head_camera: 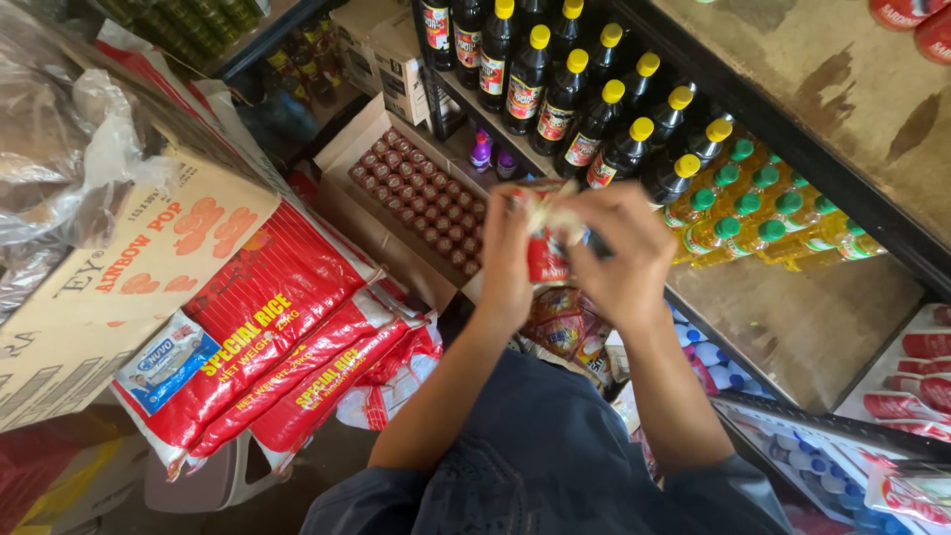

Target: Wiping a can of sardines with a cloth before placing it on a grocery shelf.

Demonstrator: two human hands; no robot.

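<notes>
Head view: left hand [507, 253], right hand [624, 253] half-hiding red packet [546, 260]

Left hand [507, 260]: closed on the red packet [547, 256], fingers wrapped round its left edge.
Right hand [626, 253]: gripped on the packet's top right.
Dark bottles [565, 94]: shelved just behind the packet.
Rice sacks [267, 337]: stacked left of the packet.

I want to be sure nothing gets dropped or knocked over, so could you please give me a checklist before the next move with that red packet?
1. Left hand on the red packet: ok.
2. Right hand pinching its top: ok.
3. Packet already open: cannot tell.
4. Dark bottles with yellow caps upright on the shelf: ok.
5. Red rice sacks stacked, apart from the hands: ok.
</notes>
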